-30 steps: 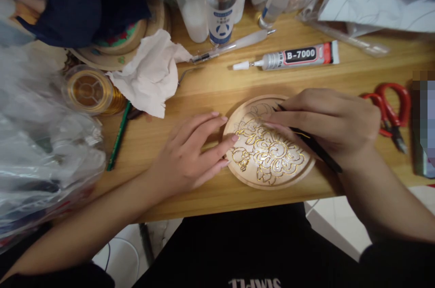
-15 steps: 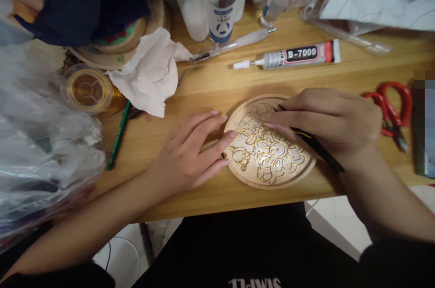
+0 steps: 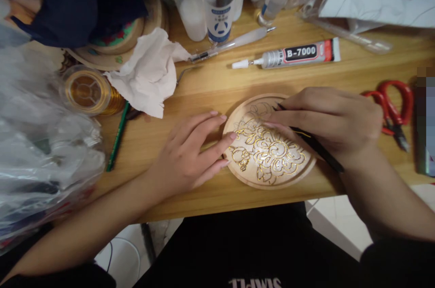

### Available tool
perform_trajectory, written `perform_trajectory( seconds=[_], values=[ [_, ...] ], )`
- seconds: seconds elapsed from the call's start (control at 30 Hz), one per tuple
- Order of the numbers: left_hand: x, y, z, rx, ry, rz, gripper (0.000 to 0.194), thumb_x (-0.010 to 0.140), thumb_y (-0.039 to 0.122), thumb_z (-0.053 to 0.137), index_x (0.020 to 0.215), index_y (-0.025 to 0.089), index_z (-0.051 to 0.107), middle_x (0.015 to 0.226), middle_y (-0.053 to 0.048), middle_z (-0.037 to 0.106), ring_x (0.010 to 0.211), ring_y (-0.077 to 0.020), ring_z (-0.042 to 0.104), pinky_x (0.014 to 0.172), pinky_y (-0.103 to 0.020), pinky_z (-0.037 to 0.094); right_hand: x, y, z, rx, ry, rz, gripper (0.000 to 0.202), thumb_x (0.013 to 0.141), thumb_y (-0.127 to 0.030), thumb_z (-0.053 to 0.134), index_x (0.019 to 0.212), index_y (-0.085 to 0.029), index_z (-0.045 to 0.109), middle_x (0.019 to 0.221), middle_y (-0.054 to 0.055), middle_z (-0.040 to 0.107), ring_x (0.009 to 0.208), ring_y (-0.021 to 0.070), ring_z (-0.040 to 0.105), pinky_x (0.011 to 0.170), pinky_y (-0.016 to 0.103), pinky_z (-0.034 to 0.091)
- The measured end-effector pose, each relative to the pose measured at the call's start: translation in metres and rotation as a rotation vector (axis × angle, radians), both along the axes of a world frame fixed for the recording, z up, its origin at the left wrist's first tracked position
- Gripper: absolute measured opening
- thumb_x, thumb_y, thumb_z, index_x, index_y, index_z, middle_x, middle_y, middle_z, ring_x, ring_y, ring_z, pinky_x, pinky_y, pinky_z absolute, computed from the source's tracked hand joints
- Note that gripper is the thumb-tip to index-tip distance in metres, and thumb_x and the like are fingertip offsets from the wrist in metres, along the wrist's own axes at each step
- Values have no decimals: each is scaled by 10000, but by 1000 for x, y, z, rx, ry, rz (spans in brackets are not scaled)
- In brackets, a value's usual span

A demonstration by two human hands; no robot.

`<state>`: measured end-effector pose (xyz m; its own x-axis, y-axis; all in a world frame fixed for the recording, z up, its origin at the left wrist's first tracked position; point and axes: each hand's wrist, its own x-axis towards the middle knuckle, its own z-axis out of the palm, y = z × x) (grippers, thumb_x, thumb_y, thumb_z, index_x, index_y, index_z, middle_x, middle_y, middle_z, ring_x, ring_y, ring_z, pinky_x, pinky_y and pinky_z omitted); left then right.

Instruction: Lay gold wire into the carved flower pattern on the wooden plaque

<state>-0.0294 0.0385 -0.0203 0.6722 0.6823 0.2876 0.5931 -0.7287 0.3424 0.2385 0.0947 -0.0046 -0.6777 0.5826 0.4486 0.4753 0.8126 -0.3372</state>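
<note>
Left hand [image 3: 190,152]: loosely spread, gripping nothing, with index fingertip on the round wooden plaque [image 3: 249,177] and thumb at its left edge, probably to keep it from sliding or turning.
Right hand [image 3: 329,120]: closed in a pen-like pinch around black tweezers [image 3: 322,152], over the plaque's right side; likely gripped low for fine control.
Tweezer tips: aimed at the plaque's upper part; contact with the wood too small to tell.
Gold wire [image 3: 302,132]: a short bright length beside the tweezers, under the right hand; held or loose, cannot tell.
Plaque: flat on the wooden table [image 3: 197,93], near the front edge, perhaps for close reach; gold-outlined blossom [image 3: 278,148] at middle, plain drawn lines at top.
B-7000 glue tube [image 3: 299,55]: lying just beyond the plaque, nozzle leftward, presumably for easy pickup.
Red-handled pliers [image 3: 396,107]: right of the right hand, apart from the plaque.
Gold wire spool [image 3: 89,91]: far left, beside green pencil [image 3: 118,136] and crumpled tissue [image 3: 144,75].
Labelled bottle [image 3: 220,12]: upright at the back, seemingly out of the way.
</note>
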Motion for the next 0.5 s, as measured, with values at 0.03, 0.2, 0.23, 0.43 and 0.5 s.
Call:
perform_trajectory(
  seconds=[0.03, 0.2, 0.23, 0.43, 0.5],
  values=[
    [0, 0, 0, -1, -4, -2, 351, 924, 312, 571, 1235, 151, 561, 1280, -179, 551, 1225, -328, 534, 962, -501, 507, 0, 0, 0, -2, -1, -5, 124, 858, -213, 658, 964, -275, 677, 859, 2, 688, 755, 148, 668, 632, 268, 530],
    [0, 0, -1, -12, -13, 1, 343, 921, 314, 574, 1231, 166, 567, 1284, -165, 553, 1230, -323, 530, 961, -502, 509, 0, -1, 0, -9, 3, -9, 134, 856, -220, 658, 981, -263, 682, 878, 6, 692, 768, 152, 672, 648, 272, 529],
    [0, 0, -1, -11, -15, 2, 343, 920, 314, 575, 1230, 166, 568, 1286, -167, 552, 1227, -325, 532, 959, -504, 510, 0, -1, 0, -5, 9, -4, 126, 857, -224, 659, 979, -249, 683, 873, 12, 690, 764, 153, 669, 643, 273, 526],
    [0, 0, 0, -8, -11, -13, 342, 921, 302, 576, 1221, 137, 577, 1272, -191, 553, 1220, -339, 533, 944, -510, 511, 0, 0, 0, -9, 7, 2, 110, 859, -214, 659, 965, -205, 687, 843, 32, 683, 744, 145, 650, 625, 268, 508],
    [0, 0, 0, -4, -15, -17, 345, 922, 303, 575, 1219, 129, 579, 1266, -197, 556, 1215, -345, 538, 942, -515, 510, 0, 1, -1, 8, 24, 15, 107, 859, -224, 660, 958, -195, 690, 843, 34, 686, 742, 144, 653, 622, 265, 509]
  ],
)
